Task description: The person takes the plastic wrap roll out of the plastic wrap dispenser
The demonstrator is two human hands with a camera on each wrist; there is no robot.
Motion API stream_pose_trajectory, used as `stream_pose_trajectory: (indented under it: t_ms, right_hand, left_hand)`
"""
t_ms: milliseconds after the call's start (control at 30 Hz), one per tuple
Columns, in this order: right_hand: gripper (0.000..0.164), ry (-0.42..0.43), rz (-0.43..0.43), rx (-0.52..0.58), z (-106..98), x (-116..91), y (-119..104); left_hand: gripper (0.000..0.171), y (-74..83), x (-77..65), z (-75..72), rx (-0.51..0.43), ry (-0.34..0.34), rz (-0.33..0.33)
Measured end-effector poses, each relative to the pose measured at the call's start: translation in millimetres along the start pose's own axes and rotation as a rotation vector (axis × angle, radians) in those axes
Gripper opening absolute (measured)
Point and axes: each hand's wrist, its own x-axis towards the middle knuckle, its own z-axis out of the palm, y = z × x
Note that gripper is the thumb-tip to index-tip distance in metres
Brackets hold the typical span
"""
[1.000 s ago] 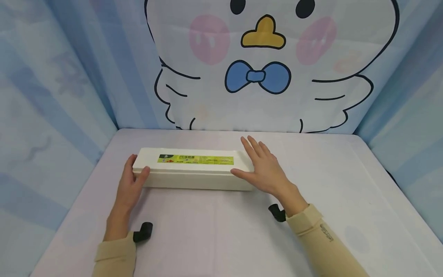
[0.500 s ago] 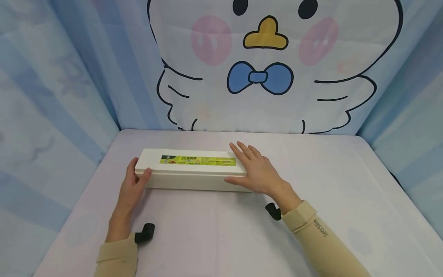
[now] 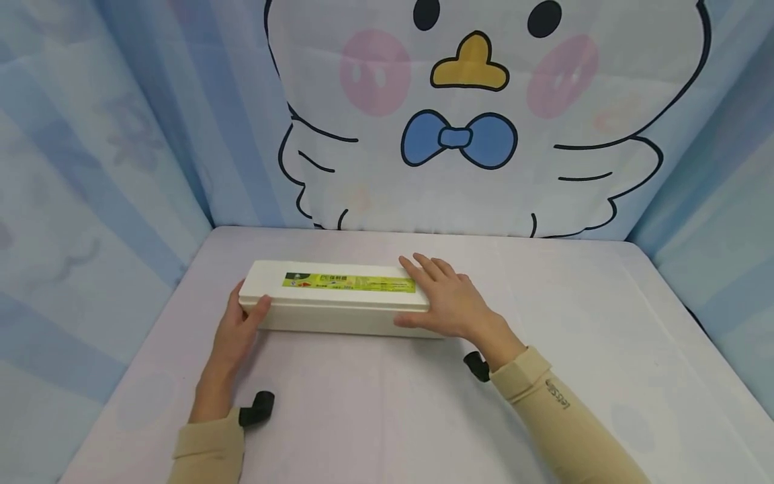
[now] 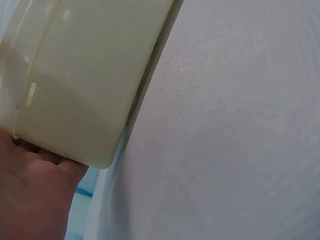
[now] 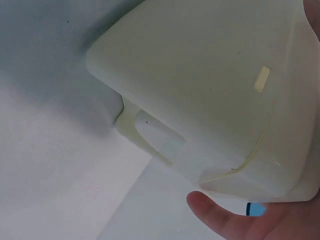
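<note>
A long white cling film box (image 3: 338, 317) with a yellow-green label on its lid lies crosswise on the table. My left hand (image 3: 234, 333) grips its left end, thumb on the front side and fingers round the end. In the left wrist view, the fingers of that hand (image 4: 40, 185) are partly hidden by the box (image 4: 90, 85). The right hand (image 3: 456, 306) spans the box's right end, fingers bent over the lid and thumb along the front. The right wrist view shows its thumb (image 5: 215, 212) close to the end of the box (image 5: 200, 75).
A pale cloth covers the table (image 3: 375, 417). Behind it hangs a curtain (image 3: 459, 188) with a cartoon bird, and blue patterned curtains (image 3: 91, 202) close off both sides. Small black wrist mounts (image 3: 256, 409) stick out near the sleeves.
The right hand has come left and down onto the box's right end, and its fingers have bent. The left hand keeps its hold, and the box shows little movement.
</note>
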Motion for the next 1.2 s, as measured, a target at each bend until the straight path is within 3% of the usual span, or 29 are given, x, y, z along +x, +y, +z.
stream_pose_trajectory:
  t_ms: [267, 700, 800, 1000, 1200]
  right_hand:
    - [0.099, -0.032, -0.008, -0.021, -1.0, 1.3, 0.0]
    - [0.097, 0.059, -0.036, -0.012, -7.6, -3.9, 7.3]
    - [0.098, 0.074, -0.018, -0.005, -13.2, -7.0, 10.1]
    - [0.098, 0.073, 0.055, 0.037, -19.4, -19.9, 18.1]
    - [0.097, 0.111, 0.091, 0.068, -19.5, -38.0, 30.9]
  left_hand:
    - [0.080, -2.3, -1.6, 1.3, -0.001, -0.005, -0.013]
    - [0.074, -5.5, 1.4, 2.8, -0.022, 0.007, 0.099]
    - [0.073, -3.3, 1.4, 2.3, 0.016, 0.014, 0.113]
    - [0.075, 2.7, -0.4, 0.6, 0.127, 0.028, 0.057]
    - [0.079, 4.6, 0.1, 2.0, 0.191, 0.042, 0.083]
